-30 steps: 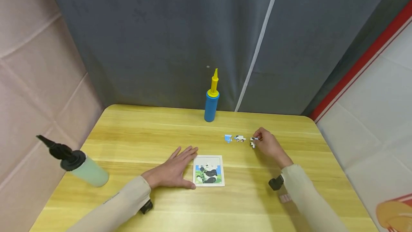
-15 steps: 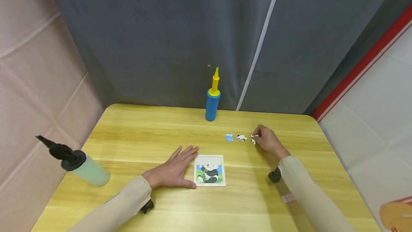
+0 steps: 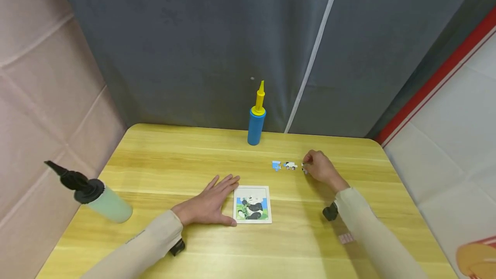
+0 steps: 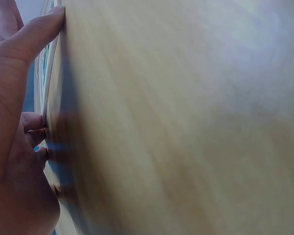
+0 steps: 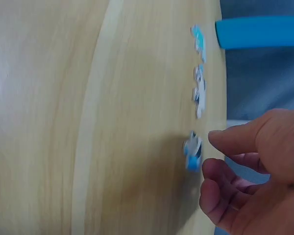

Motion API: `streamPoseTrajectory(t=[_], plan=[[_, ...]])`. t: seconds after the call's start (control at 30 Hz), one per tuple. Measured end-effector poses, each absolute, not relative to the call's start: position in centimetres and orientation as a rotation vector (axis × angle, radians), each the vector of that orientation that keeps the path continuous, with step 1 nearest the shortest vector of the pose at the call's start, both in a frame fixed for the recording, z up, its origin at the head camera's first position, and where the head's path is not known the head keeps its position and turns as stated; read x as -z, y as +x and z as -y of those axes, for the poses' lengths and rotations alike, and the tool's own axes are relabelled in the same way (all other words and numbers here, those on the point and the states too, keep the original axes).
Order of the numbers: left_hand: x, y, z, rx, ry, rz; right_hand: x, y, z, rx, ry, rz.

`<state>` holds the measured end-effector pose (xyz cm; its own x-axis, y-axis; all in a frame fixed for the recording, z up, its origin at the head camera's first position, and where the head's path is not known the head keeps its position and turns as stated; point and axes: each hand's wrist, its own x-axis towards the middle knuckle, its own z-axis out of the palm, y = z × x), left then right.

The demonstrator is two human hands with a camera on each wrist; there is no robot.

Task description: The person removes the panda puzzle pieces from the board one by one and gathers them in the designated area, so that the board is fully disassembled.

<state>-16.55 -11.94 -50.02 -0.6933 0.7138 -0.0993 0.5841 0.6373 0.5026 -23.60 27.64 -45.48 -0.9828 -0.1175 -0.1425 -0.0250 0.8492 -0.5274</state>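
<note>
1. While the left hand (image 3: 207, 203) lies flat on the table (image 3: 162, 162), fingers straight and spread wide, its thumb side touches the left edge of the panda puzzle board (image 3: 252, 204).
2. Curled narrowly, the right hand (image 3: 319, 168) has thumb and forefinger close around a small puzzle piece (image 5: 192, 151) at their tips (whether they actually pinch it, I cannot tell).
3. Just beyond those fingertips lie a white piece (image 3: 289, 165) and a blue piece (image 3: 276, 165), well apart from the board.
</note>
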Motion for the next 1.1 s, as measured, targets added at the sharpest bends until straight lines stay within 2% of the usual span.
streamPoseTrajectory(t=[0.37,0.73,1.1], plan=[[49.9,-16.6,12.0,-0.626,1.044,-2.590,44.7,-20.9,-22.1,0.876,-0.304,-2.833],[49.8,-16.7,11.9,-0.616,1.026,-2.581,45.3,-17.6,-14.6,0.694,-0.493,-2.766],[49.8,-16.7,11.6,-0.641,1.057,-2.568,45.9,-16.2,-12.0,0.621,-0.717,-2.700]])
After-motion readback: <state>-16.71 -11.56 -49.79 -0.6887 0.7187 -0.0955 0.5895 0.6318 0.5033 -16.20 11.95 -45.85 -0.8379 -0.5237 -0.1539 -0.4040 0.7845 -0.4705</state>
